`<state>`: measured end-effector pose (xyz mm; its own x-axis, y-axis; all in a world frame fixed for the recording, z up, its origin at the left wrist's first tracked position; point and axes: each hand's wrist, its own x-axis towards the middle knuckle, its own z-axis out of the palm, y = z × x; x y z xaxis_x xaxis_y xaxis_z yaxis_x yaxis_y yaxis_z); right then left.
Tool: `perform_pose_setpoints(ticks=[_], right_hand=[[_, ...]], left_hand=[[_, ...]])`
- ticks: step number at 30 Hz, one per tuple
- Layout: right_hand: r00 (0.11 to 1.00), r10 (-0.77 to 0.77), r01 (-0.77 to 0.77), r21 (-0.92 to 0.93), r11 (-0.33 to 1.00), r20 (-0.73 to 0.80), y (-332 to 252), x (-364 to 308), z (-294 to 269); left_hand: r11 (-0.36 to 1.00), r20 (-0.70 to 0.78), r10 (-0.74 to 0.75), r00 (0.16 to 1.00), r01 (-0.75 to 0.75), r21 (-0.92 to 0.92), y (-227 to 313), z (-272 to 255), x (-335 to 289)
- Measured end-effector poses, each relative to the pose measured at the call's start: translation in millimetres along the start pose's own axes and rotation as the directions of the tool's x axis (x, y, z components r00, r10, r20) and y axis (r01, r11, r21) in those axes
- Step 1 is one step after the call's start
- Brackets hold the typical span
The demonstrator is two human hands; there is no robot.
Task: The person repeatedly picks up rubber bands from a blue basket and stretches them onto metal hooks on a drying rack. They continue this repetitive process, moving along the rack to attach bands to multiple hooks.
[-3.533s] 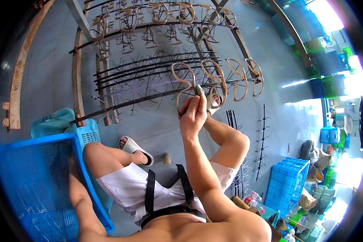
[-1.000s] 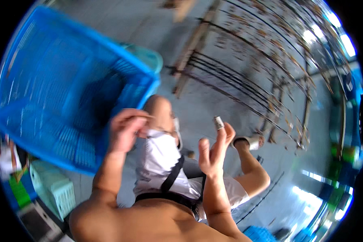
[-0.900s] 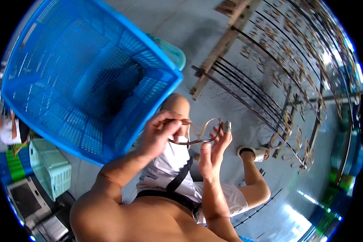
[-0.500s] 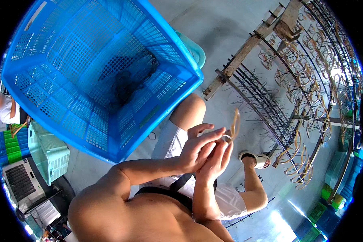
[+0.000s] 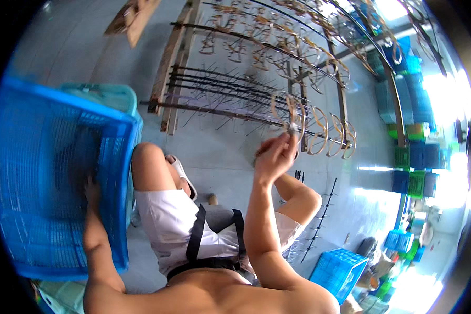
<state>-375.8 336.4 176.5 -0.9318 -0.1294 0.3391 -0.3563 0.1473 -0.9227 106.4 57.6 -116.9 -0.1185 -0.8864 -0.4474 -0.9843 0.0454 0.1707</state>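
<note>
My left hand reaches down into the large blue basket, near a dark tangled heap of thin pieces. That hand is blurred, so its fingers and anything in them cannot be made out. Raised at the rack's lower rod, my right hand is closed, with thumb and fingertips pinched on a thin tan loop-shaped piece. Similar tan loops hang beside it toward the rod's right end. Whether the held piece is hooked on the rod is unclear.
The rack's wooden posts carry several dark rods with thin prongs. Many tan pieces hang on the upper rods. A pale green basket stands behind the blue one, and a small blue crate sits at lower right.
My hands, together on the tan loop before, have parted. The right has carried the loop to the rack; the left has gone into the blue basket. The view has turned rightward.
</note>
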Motion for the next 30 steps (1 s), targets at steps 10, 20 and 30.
perform_pose_setpoints(ticks=[10,20,30], right_hand=[[0.968,0.25,-0.243,0.261,0.934,0.006,33.8,5.6,23.9],[0.958,0.274,-0.282,0.431,0.857,0.083,19.2,-2.4,35.8],[0.96,0.24,-0.279,0.469,0.838,0.142,17.4,-7.3,38.6]], left_hand=[[0.984,-0.016,0.138,0.99,-0.135,0.115,-11.1,-7.9,41.2],[0.976,-0.308,0.198,0.931,-0.215,-0.021,56.7,-81.4,-13.3],[0.199,-0.023,-0.137,0.99,0.004,-0.98,101.4,-118.6,-78.6]])
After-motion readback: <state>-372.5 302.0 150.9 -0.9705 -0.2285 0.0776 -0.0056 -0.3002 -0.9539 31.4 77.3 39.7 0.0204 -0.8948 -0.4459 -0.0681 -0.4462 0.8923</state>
